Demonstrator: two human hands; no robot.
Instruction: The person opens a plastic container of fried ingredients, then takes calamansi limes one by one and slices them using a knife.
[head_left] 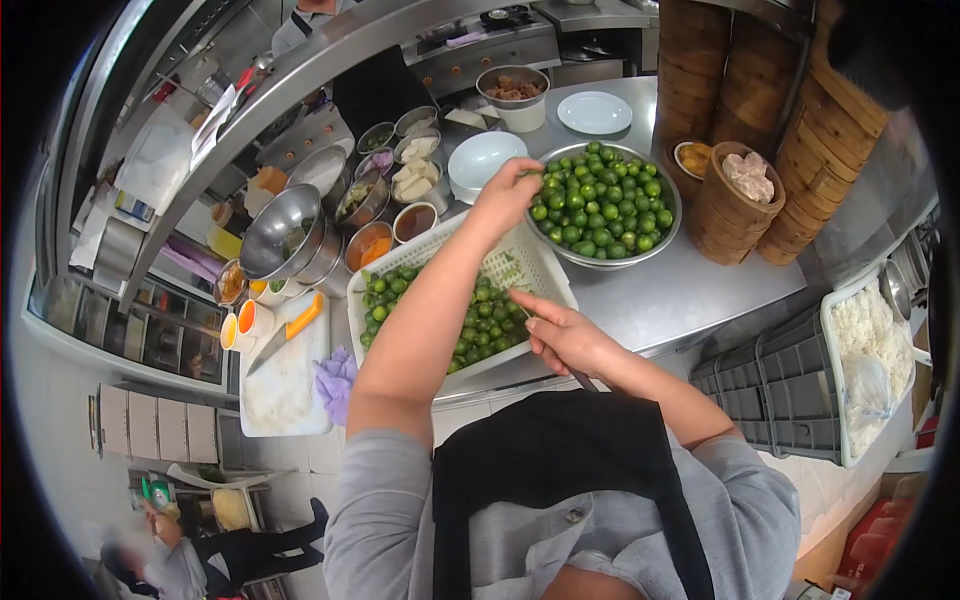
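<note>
My left hand point(508, 197) is at the left rim of a round metal bowl point(672, 235) heaped with green limes point(603, 200). Its fingers are bent together, and a bit of green, seemingly a lime, shows at the tips. Over the near right edge of a white perforated basket point(557, 275), my right hand point(568, 335) is closed around a small, thin knife with a dark handle point(584, 380); most of it is hidden by the fingers. More limes point(488, 318) lie in the basket, with small green scraps near its far side. My left forearm covers the basket's middle.
On the left, a white cutting board point(285, 395) bears a yellow-handled knife point(302, 315), beside a purple cloth point(337, 383). Metal bowls point(283, 232) and ingredient tubs stand behind the basket. Bamboo steamers point(735, 210) rise at right. A grey crate point(780, 385) is lower right. Other people are nearby.
</note>
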